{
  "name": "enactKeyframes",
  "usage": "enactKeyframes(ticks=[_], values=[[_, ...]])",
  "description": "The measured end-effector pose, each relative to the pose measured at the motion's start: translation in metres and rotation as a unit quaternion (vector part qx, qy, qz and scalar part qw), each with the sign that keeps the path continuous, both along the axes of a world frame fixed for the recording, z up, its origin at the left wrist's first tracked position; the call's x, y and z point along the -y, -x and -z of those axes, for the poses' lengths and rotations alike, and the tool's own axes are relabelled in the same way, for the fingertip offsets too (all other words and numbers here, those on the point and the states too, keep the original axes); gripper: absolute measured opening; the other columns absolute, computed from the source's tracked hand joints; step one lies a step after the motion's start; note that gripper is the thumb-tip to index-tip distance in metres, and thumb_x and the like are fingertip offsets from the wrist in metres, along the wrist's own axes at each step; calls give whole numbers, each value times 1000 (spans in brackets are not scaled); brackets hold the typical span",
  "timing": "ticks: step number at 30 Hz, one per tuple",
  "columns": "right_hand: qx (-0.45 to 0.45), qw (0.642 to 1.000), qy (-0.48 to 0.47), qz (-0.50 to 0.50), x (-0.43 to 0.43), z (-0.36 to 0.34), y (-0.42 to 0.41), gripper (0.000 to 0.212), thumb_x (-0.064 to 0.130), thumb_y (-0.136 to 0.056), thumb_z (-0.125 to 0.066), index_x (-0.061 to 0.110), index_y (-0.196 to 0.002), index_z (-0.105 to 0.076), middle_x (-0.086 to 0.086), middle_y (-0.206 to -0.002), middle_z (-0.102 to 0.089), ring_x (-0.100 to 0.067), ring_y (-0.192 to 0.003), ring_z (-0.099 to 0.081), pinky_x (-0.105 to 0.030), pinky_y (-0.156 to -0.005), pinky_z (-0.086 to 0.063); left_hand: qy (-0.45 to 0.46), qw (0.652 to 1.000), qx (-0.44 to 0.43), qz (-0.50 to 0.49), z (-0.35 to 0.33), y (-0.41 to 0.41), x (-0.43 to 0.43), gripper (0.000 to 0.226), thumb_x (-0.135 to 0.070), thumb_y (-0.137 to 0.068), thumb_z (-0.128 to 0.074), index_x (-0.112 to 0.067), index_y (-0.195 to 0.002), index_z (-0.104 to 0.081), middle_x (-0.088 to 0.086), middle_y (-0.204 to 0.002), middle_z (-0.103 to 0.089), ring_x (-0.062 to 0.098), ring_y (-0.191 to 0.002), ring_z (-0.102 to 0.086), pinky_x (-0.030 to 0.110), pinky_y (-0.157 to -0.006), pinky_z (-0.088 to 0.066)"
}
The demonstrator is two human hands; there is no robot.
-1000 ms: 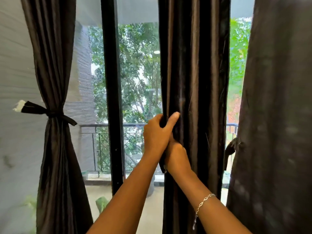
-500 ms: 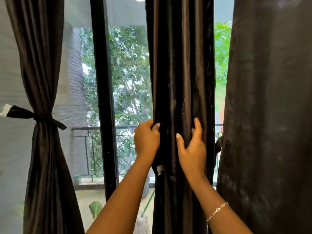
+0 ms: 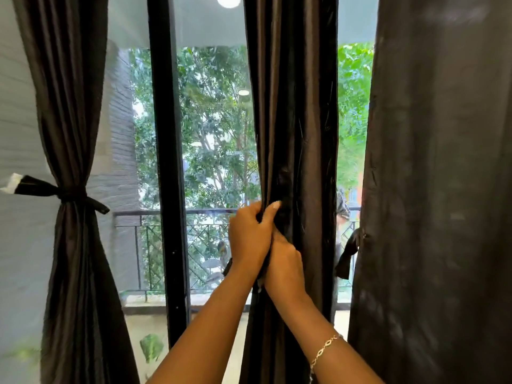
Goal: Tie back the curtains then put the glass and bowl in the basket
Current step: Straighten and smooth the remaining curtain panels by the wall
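Fingers [image 3: 270, 210] of both hands clenched on middle curtain [image 3: 293, 106], dark glossy pleated fabric bunched w/ folds.

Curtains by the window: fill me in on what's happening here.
A person is tying back dark curtains at a glass door. The left curtain is already cinched with a tie. Both hands are now bunching the middle curtain: the left hand has a closed grip on its gathered folds, and the right hand is pressed in just below and against it, also clutching fabric. The right curtain hangs loose. No glass, bowl or basket is in view.
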State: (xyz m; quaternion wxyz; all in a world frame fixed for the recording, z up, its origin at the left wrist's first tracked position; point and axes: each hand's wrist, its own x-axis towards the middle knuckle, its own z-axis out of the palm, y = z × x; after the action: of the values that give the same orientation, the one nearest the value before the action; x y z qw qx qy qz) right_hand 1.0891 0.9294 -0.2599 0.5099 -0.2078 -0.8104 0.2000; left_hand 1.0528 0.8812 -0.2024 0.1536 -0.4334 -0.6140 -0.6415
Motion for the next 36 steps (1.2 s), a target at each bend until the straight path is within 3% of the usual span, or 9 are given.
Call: enactKeyframes(ticks=[6, 8, 12, 16, 20, 24, 28, 32, 36], values=[[-243, 955, -150, 83, 5, 9, -20, 42, 12, -90, -39, 11, -132, -46, -10, -136, -52, -18, -125, -50, -28, -102, -40, 8, 999, 0, -32, -1, 4, -1, 37, -18, -92, -53, -17, -58, -38, -6, -45, -40, 7, -45, -34, 17, -41, -23], [-285, 948, -121, 74, -5, 5, -29, 44, 11, -90, -42, 13, -135, -40, -8, -140, -47, -15, -130, -41, -29, -107, -35, 11, 1000, -1, -29, -1, 6, -2, 36, -18, -93, -53, -17, -59, -41, -8, -44, -35, 8, -42, -33, 17, -39, -23], [-169, 979, 30, 111, -28, -6, -35, 51, 13, -88, -56, 6, -136, -40, -14, -130, -52, -30, -120, -50, -38, -99, -42, 18, 1000, 9, -16, -2, 7, -6, 39, -19, -92, -53, -20, -55, -41, -7, -45, -38, 9, -43, -37, 25, -45, -23], [31, 993, 57, 101, -23, -3, -33, 55, 4, -91, -39, 20, -143, -28, -16, -112, -63, -37, -101, -60, -43, -81, -49, 28, 999, 20, -15, 0, 4, -12, 36, -22, -92, -53, -16, -57, -51, 0, -50, -47, 16, -48, -43, 26, -48, -28], [30, 997, 11, 65, -9, 8, -20, 51, 13, -95, -38, 22, -143, -25, -10, -114, -61, -31, -97, -63, -44, -82, -51, 38, 998, 0, -43, 0, -2, -17, 32, -27, -94, -49, -4, -76, -61, 6, -62, -57, 22, -59, -52, 27, -51, -34], [-22, 994, 107, -14, 0, 8, -15, 37, 24, -90, -42, 10, -124, -51, -13, -103, -65, -28, -89, -63, -43, -81, -52, 21, 998, -35, -57, 5, -12, -14, 35, -42, -91, -51, -14, -69, -54, -1, -59, -54, 21, -61, -51, 28, -50, -31], [12, 1000, -6, -22, -1, 3, -23, 46, 23, -85, -44, 14, -130, -50, -8, -117, -64, -26, -105, -62, -33, -87, -48, 37, 991, -51, -116, 7, -6, -16, 23, -26, -93, -49, -8, -93, -64, 12, -82, -67, 31, -79, -61, 33, -59, -36], [-244, 964, -84, 65, -7, -5, -40, 53, 25, -86, -43, 9, -137, -42, -5, -146, -39, -15, -136, -33, -19, -110, -24, 35, 993, -42, -106, 7, 5, -14, 22, -21, -93, -48, -9, -96, -66, 14, -80, -68, 33, -77, -62, 38, -65, -46], [-192, 974, 92, 75, -41, -29, -54, 66, 14, -89, -58, 12, -145, -24, -7, -149, -32, -21, -139, -29, -22, -105, -27, 38, 995, -41, -87, 7, 9, -13, 22, -23, -94, -49, -13, -103, -66, 11, -81, -69, 30, -75, -62, 35, -64, -47]])
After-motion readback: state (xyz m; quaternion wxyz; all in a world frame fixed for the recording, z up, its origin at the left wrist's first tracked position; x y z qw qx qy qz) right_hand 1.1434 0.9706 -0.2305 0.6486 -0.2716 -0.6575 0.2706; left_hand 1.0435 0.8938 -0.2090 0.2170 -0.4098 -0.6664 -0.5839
